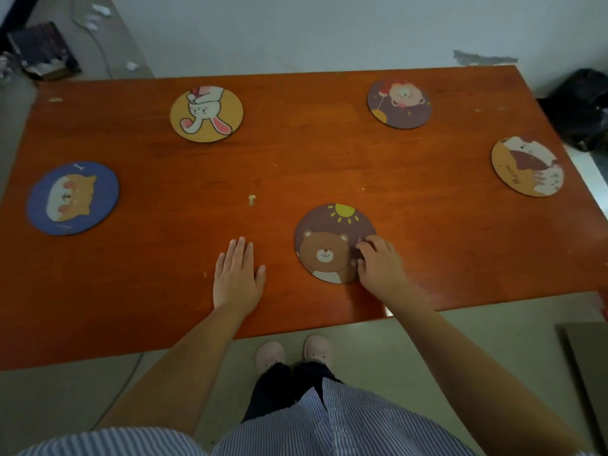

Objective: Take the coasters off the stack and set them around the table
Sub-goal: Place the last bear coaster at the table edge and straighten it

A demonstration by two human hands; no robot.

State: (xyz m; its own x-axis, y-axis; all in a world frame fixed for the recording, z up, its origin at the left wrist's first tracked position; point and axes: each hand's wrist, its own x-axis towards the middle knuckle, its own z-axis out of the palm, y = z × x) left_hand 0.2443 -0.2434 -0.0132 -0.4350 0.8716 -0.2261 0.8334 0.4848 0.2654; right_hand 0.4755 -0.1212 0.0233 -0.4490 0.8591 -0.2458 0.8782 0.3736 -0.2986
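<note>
Right hand has fingers curled on the right edge of the bear coaster, near the table's front edge. Left hand lies spread flat just left of it. I'd press it flat, then lift off without dragging.

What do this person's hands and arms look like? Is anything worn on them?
Both the left hand and the right hand are bare: no gloves, rings, watch or bracelets show. The forearms are uncovered too. A blue-and-white pinstriped shirt shows only at the bottom of the view.
</note>
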